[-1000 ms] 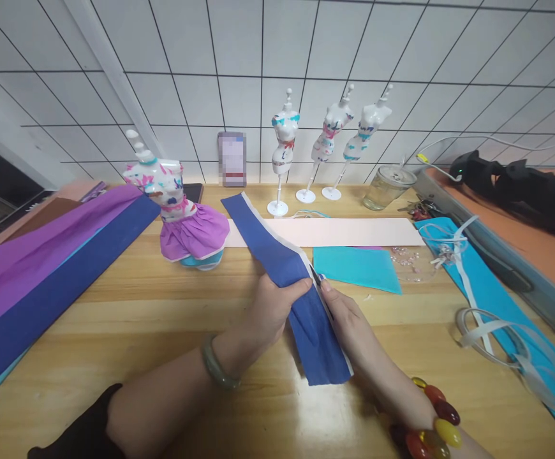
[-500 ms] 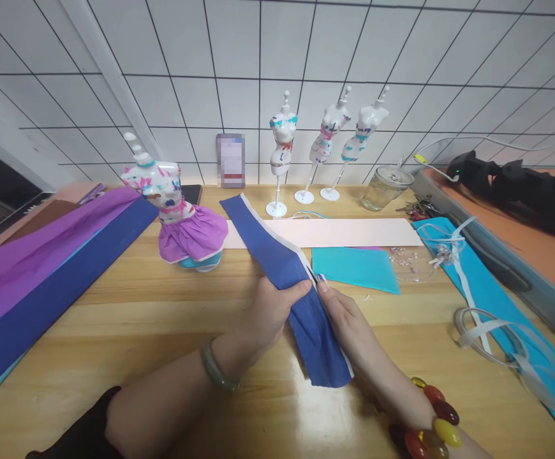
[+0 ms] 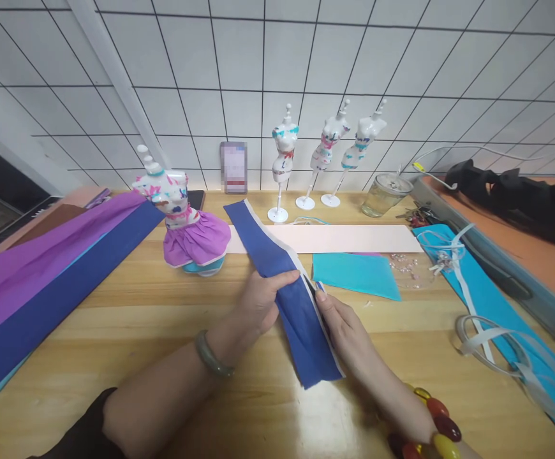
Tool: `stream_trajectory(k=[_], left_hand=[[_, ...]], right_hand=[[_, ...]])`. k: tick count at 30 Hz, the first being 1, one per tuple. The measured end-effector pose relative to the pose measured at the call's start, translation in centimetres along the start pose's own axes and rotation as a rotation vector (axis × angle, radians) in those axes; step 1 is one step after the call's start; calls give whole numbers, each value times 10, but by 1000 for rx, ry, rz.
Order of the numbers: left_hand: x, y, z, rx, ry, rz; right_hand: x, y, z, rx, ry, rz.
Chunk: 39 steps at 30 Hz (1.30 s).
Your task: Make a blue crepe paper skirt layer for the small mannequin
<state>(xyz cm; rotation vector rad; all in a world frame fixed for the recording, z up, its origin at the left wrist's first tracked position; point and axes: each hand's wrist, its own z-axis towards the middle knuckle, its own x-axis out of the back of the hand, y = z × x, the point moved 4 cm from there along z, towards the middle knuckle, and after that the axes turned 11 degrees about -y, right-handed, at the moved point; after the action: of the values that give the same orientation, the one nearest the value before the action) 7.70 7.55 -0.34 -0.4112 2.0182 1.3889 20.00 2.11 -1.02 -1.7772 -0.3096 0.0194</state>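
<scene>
Tiles [image 3: 239,57] back mannequins [image 3: 284,151]; left hand [image 3: 258,301] pinches blue fabric [image 3: 301,319], right hand [image 3: 347,326] a dark tool [image 3: 311,288].

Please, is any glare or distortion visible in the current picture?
Head view: pale glare on the wooden table, below the blue fabric strip; head view: lines of the tiled wall lean outward at the sides; head view: phone looks pixelated.

Near tabletop [image 3: 268,411] passable, right — perhaps raised ribbon [image 3: 484,337]
</scene>
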Motion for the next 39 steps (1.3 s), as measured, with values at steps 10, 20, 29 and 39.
stream_trajectory(k=[10, 20, 29, 39], left_hand=[[-5, -11, -7, -37, -7, 79], [-7, -19, -12, -55, -26, 105], [-9, -19, -14, -53, -12, 78], [-8, -20, -12, -36, 5, 69]], right_hand=[[-1, -3, -3, -5, 8, 135], [-1, -3, -4, -23, -6, 171], [1, -3, -1, 7, 11, 120], [0, -2, -3, 2, -7, 152]])
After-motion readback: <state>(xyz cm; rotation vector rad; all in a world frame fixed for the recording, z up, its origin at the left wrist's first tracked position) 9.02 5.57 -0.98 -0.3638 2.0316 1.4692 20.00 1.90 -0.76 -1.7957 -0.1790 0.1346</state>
